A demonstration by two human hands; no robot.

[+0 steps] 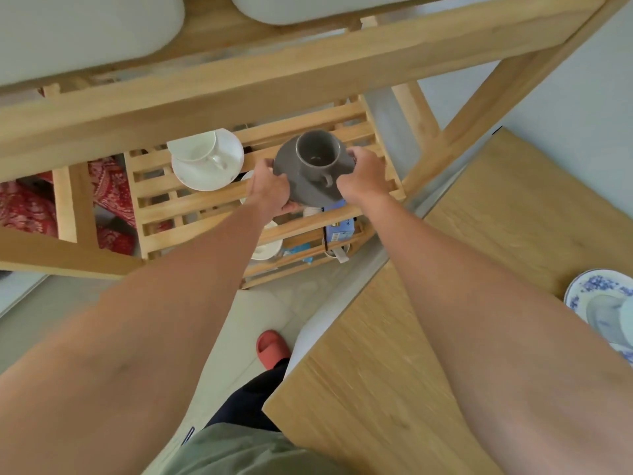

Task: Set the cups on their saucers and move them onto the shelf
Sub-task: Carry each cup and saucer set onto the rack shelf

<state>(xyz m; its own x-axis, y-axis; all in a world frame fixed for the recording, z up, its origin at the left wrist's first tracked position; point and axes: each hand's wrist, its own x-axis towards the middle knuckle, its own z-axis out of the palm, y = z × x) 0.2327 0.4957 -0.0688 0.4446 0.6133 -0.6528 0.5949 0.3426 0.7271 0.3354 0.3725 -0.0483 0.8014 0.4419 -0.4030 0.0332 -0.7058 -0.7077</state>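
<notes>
A grey cup (317, 156) stands upright on a grey saucer (308, 192), its handle turned toward me. My left hand (269, 186) grips the saucer's left rim and my right hand (364, 176) grips its right rim, holding it just over the slatted wooden shelf (191, 197). To the left on that shelf, a white cup (198, 154) sits on a white saucer (205, 178). At the right edge, a blue-patterned saucer (597, 286) with a white cup (627, 323), partly cut off, rests on the wooden table (479, 269).
A thick wooden rail (239, 80) of the rack crosses above the shelf, with white cushions above it. Lower shelves hold a blue box (339, 229) and white dishes. Red patterned fabric (30, 210) lies at left. A red slipper (272, 349) is on the floor.
</notes>
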